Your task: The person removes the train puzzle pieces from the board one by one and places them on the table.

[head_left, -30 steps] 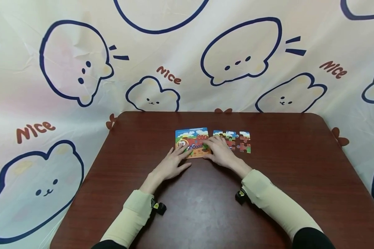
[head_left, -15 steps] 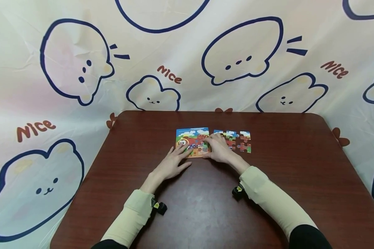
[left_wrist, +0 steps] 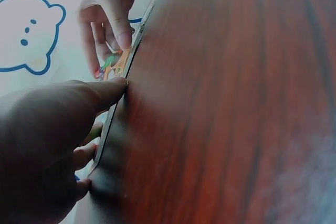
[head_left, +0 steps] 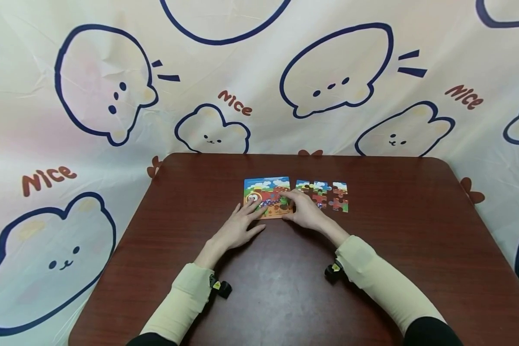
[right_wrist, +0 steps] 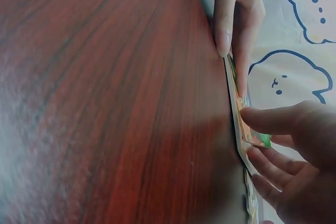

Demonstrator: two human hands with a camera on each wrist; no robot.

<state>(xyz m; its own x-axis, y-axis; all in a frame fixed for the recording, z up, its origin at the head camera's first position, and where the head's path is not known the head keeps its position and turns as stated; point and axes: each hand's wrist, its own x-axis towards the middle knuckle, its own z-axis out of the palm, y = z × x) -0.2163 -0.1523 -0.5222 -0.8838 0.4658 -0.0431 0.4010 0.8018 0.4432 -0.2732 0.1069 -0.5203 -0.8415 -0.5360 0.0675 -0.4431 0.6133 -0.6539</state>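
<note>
A colourful cartoon jigsaw puzzle (head_left: 265,183) lies in its flat board towards the table's far side. My left hand (head_left: 238,229) rests on the board's lower left with its fingers extended; in the left wrist view its thumb (left_wrist: 113,92) is at the near edge. At the board's lower right, my right hand (head_left: 306,211) pinches a puzzle piece (right_wrist: 256,138) between thumb and fingers. The piece, orange and green, is tilted up at its right side in the right wrist view. How its other side meets the puzzle is unclear.
Several loose puzzle pieces (head_left: 340,203) lie in two rows just right of the board, partly behind my right hand. All of this is on a dark brown table (head_left: 268,288). A printed cloth (head_left: 259,72) hangs behind the table's far edge.
The pale glare at the puzzle's lower right half a second ago is gone, so the pinched piece's angle has shifted. My right wrist moved slightly left, then back. My left hand stays put.
</note>
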